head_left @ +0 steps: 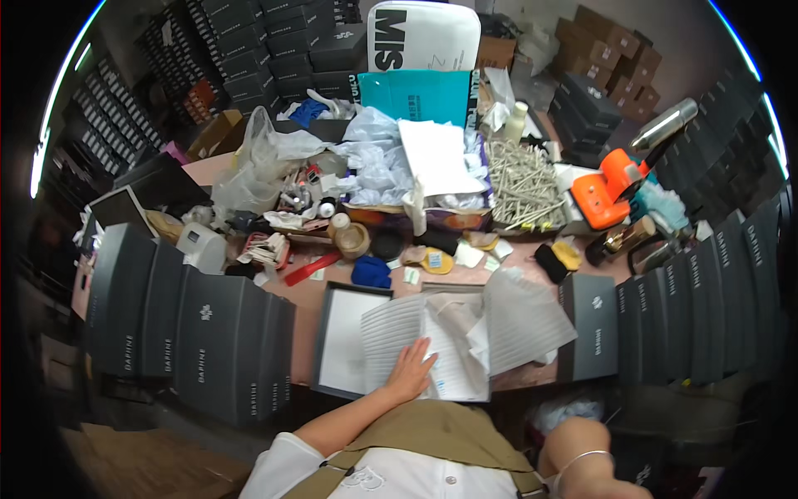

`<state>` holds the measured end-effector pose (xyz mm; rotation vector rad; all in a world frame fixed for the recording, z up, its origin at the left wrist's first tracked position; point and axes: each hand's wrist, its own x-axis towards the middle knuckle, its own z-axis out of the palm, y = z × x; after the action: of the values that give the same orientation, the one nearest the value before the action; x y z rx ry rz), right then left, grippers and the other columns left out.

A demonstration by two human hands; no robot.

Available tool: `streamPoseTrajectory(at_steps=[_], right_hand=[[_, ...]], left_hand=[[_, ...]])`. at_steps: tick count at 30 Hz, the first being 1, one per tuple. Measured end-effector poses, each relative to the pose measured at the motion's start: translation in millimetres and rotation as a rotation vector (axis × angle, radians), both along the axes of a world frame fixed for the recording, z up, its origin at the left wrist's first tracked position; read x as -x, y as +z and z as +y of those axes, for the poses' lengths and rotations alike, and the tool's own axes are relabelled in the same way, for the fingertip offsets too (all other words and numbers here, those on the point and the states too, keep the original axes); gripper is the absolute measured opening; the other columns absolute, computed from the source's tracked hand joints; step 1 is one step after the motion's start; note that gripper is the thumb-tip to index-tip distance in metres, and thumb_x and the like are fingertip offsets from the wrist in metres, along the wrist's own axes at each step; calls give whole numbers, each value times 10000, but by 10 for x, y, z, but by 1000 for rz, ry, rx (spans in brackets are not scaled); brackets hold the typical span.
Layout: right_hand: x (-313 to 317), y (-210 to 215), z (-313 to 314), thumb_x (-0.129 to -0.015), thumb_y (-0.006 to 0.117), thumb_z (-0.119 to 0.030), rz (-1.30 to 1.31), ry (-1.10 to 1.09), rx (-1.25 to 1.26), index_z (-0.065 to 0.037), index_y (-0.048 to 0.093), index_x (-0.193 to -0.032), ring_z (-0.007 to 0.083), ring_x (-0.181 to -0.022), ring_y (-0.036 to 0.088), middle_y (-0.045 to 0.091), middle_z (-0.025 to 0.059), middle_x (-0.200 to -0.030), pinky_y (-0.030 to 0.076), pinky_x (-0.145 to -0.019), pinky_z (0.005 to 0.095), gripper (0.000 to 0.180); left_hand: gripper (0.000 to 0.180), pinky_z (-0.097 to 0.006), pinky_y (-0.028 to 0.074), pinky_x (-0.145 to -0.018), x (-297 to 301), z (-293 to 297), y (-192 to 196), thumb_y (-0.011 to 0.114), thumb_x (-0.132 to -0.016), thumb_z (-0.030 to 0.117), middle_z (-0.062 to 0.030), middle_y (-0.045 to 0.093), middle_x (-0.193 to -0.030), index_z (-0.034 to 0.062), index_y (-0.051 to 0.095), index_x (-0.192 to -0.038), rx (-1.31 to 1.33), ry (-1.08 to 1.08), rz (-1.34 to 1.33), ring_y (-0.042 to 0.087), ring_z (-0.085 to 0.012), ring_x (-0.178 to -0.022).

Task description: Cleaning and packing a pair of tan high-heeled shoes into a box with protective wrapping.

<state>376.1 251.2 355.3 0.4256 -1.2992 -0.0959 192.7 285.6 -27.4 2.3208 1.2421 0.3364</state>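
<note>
My left hand [411, 372] lies with its fingers stretched over a striped translucent wrapping sheet [386, 328], holding nothing. Under the sheet is a shallow dark grey box part [339, 333] with a white inside. Crumpled white tissue paper [465, 333] lies just right of the hand, and another striped wrapping sheet [528, 320] spreads further right. What the paper covers is hidden. My right hand [594, 482] is partly cut off at the lower right edge, past a thin bracelet on the wrist; its fingers do not show.
Dark grey shoeboxes stand in rows at the left [220, 345] and right [590, 324]. Behind are a tray of pale sticks [528, 183], crumpled paper [374, 158], an orange tape dispenser [603, 191], a blue cloth [371, 272] and a red strip [312, 269].
</note>
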Motion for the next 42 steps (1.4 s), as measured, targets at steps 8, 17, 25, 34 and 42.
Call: streamPoseTrajectory(at_steps=[8, 17, 25, 34, 42], right_hand=[[-305, -1579, 501, -871, 553, -50, -749, -227, 1491, 63, 391, -1343, 325, -1208, 503, 496, 243, -1299, 414, -993, 398, 512], [-965, -3662, 629, -878, 603, -178, -1016, -530, 2041, 68, 362, -1361, 403, -1248, 431, 405, 302, -1364, 330, -1049, 406, 593], [-1023, -3533, 985, -960, 418, -485, -638, -240, 2118, 11, 212, -1450, 325, -1302, 382, 379, 234, -1407, 310, -1065, 331, 727], [-795, -4726, 1472, -937, 351, -564, -819, -208, 2492, 42, 479, -1264, 344, -1207, 451, 475, 248, -1300, 359, -999, 371, 700], [-539, -3471, 1343, -832, 615, -161, -935, -546, 1749, 24, 555, -1171, 383, -924, 613, 613, 257, -1007, 493, -792, 423, 391]], left_hand=[[787, -523, 192, -1104, -82, -123, 105, 675, -764, 166, -259, 270, -1451, -36, 268, -1406, 103, 227, 109, 237, -356, -1383], [553, -483, 424, -909, -364, 342, -285, 551, -822, 169, -307, 553, -1134, -89, 403, -1288, 522, 609, -112, 539, -442, -1050], [304, -425, 476, -778, -62, 281, 724, 544, -809, 175, -263, 636, -889, -47, 601, -1008, 428, 621, -383, 627, -399, -871], [801, -358, 349, -1020, -101, 164, -274, 627, -805, 225, -153, 391, -1369, 14, 204, -1452, 824, 762, -1229, 431, -256, -1213], [586, -419, 352, -1037, -27, -61, 254, 638, -828, 201, -254, 458, -1299, -32, 421, -1320, -41, 438, -334, 419, -390, -1248]])
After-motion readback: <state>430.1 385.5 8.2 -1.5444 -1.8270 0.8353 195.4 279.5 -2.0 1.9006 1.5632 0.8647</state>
